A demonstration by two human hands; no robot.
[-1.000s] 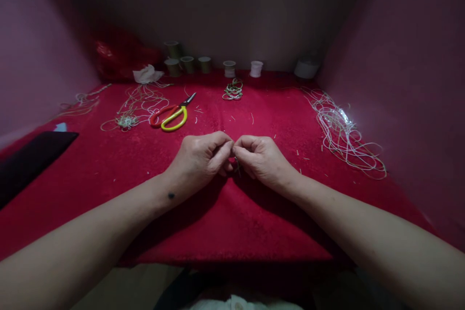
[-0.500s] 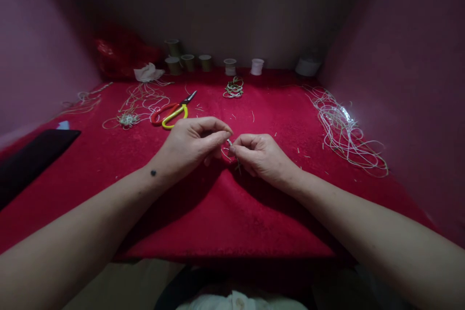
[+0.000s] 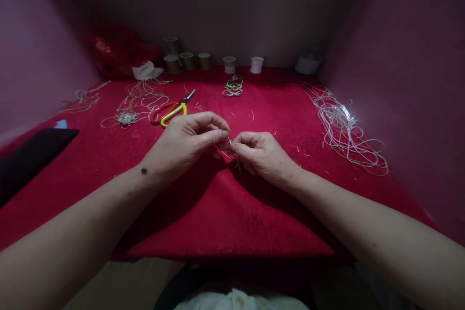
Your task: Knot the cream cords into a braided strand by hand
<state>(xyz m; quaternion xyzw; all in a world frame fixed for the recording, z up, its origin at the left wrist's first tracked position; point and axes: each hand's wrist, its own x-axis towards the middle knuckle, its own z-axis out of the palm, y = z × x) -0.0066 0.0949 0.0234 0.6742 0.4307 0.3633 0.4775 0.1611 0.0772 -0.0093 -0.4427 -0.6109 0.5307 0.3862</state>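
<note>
Above the middle of the red cloth, my left hand and my right hand nearly meet, fingertips pinched. Between them runs a small piece of knotted cord, pale and greenish, mostly covered by the fingers. Thin cord ends hang below it beside my right fingers. Both hands are closed on this cord. Just beyond my left hand lie scissors with one red and one yellow handle, blades pointing away to the right.
Tangled cords lie at left and right. A small cord bundle sits further back, before several thread spools. A dark flat object is at the left edge. Short cord scraps dot the red cloth.
My left hand has shifted slightly left and toward me, its fingertips a little lower. My right hand has barely moved, still pinching the cord.
</note>
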